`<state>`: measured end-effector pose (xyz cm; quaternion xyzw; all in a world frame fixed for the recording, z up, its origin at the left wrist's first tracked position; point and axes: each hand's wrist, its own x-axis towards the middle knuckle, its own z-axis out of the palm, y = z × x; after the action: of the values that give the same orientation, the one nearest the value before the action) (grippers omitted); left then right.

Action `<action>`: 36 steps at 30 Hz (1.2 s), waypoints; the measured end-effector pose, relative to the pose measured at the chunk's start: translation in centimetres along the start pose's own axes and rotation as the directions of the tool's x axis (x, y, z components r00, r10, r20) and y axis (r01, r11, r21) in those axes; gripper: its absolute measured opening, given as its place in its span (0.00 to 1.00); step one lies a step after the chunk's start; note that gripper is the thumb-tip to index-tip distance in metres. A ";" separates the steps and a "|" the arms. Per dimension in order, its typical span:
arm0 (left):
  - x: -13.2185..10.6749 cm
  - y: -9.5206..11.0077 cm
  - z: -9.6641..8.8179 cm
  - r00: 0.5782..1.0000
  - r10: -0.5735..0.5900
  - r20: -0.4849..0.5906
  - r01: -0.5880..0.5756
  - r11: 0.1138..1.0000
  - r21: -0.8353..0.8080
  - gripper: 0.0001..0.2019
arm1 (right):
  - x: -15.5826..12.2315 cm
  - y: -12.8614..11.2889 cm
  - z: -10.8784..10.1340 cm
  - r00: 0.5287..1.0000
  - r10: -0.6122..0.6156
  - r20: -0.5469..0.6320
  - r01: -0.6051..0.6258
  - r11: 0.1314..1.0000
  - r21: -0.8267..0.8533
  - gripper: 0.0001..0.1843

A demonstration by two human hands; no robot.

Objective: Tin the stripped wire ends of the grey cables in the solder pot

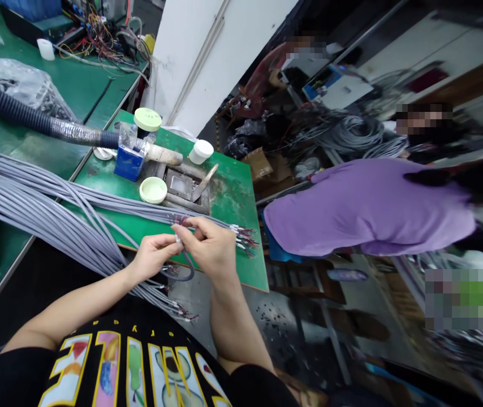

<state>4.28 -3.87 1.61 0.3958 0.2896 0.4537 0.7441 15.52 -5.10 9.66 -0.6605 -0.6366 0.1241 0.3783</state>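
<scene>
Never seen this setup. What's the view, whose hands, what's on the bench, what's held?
No machine here: one camera worn on a person's head looks down at their own bare hands. The left hand and right hand pinch a thin grey cable at the fingertips, beside a long bundle of grey sheathed cables with stripped, coloured wire ends. The green-topped workbench also holds a blue box, a round pale green plastic lid and a white plastic jar. Beyond it is a co-worker in a purple shirt.
</scene>
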 end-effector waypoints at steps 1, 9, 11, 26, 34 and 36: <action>0.1 0.0 0.1 1.000 0.006 -0.004 -0.006 1.000 0.019 0.17 | 0.1 0.0 0.0 1.000 -0.006 -0.010 0.006 1.000 -0.010 0.13; 0.1 -0.5 0.4 1.000 0.012 -0.001 -0.012 0.997 0.081 0.19 | 0.3 0.5 -0.5 1.000 0.030 0.000 -0.030 0.991 0.131 0.12; -0.3 -0.3 0.8 1.000 -0.023 -0.010 0.024 0.998 0.055 0.21 | 0.3 0.6 -0.6 0.998 0.045 0.032 -0.050 0.982 0.185 0.11; -1.2 0.1 1.3 0.954 -0.300 0.016 0.290 0.904 -0.313 0.22 | -2.7 1.7 -0.3 0.904 -0.389 -0.179 0.382 0.921 -0.070 0.07; -1.0 1.0 -0.7 0.933 -0.343 0.110 0.347 0.773 -0.531 0.15 | -2.5 3.7 -0.3 0.867 -0.487 -0.107 0.498 0.854 0.152 0.17; -1.0 1.3 -0.8 0.934 -0.337 0.116 0.341 0.752 -0.564 0.13 | -2.4 3.8 0.1 0.830 -0.556 -0.038 0.555 0.818 0.148 0.19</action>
<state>2.67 -4.12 2.37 0.0949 0.2031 0.3761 0.8990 17.92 -6.97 6.27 -0.4148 -0.7913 0.0593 0.4452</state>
